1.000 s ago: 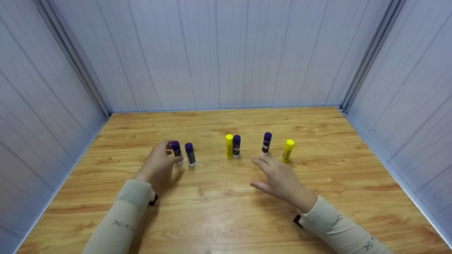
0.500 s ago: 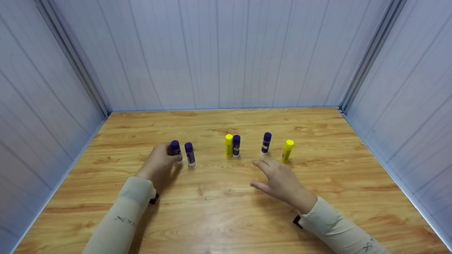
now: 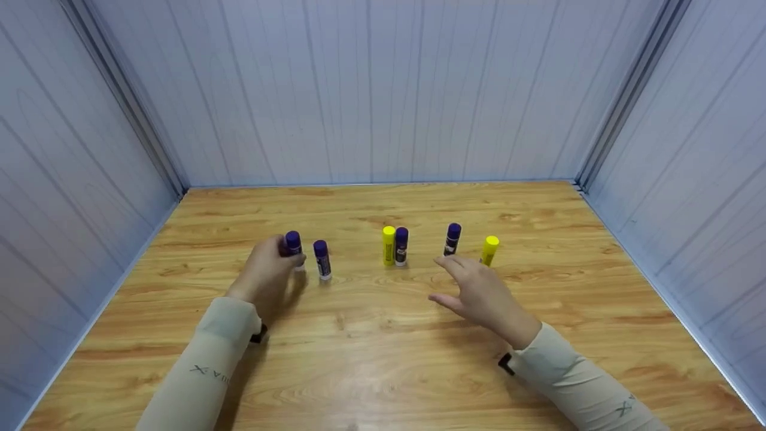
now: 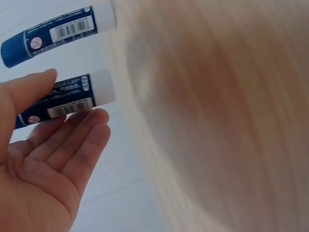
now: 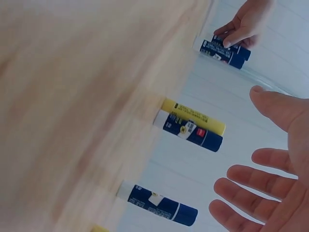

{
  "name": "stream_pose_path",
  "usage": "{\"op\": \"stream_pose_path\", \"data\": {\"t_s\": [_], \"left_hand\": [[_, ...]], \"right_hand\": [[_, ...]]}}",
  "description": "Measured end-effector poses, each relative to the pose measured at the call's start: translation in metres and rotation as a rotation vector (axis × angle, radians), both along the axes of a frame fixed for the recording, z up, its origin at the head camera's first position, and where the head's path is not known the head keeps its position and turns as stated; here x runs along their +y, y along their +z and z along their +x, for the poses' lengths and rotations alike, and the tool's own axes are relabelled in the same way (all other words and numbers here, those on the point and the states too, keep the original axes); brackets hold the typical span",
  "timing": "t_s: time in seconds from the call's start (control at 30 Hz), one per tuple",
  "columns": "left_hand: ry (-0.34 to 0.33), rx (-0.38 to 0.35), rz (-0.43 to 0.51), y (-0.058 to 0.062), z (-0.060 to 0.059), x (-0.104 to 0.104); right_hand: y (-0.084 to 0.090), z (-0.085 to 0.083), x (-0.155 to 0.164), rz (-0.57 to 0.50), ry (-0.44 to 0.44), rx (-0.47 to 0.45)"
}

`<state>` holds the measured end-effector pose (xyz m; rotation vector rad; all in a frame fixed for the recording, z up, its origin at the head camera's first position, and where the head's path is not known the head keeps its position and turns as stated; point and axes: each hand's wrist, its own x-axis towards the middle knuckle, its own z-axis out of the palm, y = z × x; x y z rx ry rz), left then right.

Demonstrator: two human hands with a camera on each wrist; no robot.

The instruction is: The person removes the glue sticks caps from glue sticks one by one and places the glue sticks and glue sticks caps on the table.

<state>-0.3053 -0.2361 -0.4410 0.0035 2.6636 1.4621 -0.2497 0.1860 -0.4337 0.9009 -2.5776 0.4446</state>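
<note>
Left hand (image 3: 267,276) hides the lower body of the left purple stick (image 3: 292,244); only its cap shows. Stick upright, long axis vertical, on the surface (image 3: 371,335), pinched between thumb and fingers (image 4: 72,145). Right hand (image 3: 482,293) hovers, fingers spread, nearest another purple stick (image 3: 452,238), not touching.

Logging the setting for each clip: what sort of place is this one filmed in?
Most likely a purpose-built recording booth, not a home or office. A bare wooden tabletop is boxed in on three sides by plain pale panel walls, and the only items on it are upright glue sticks, purple and yellow, in a loose row.
</note>
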Motion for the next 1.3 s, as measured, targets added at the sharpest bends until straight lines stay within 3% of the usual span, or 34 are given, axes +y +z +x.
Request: {"op": "stream_pose_path", "data": {"t_s": [0.3, 0.47, 0.83, 1.0, 1.3], "left_hand": [[0.03, 0.175, -0.167, 0.024, 0.005, 0.003], [0.005, 0.284, -0.232, 0.037, 0.01, 0.017], [-0.179, 0.479, -0.301, 0.049, 0.03, 0.064], [-0.27, 0.568, -0.402, 0.054, 0.04, 0.083], [-0.336, 0.646, -0.592, 0.054, 0.05, 0.107]], "right_hand": [[0.018, -0.007, 0.001, -0.039, -0.022, 0.003], [0.027, -0.01, 0.0, -0.041, -0.031, 0.038], [0.037, -0.012, -0.005, -0.051, -0.019, 0.072], [0.041, -0.012, -0.007, -0.058, -0.012, 0.065], [0.046, -0.011, -0.013, -0.04, 0.038, 0.097]]}}
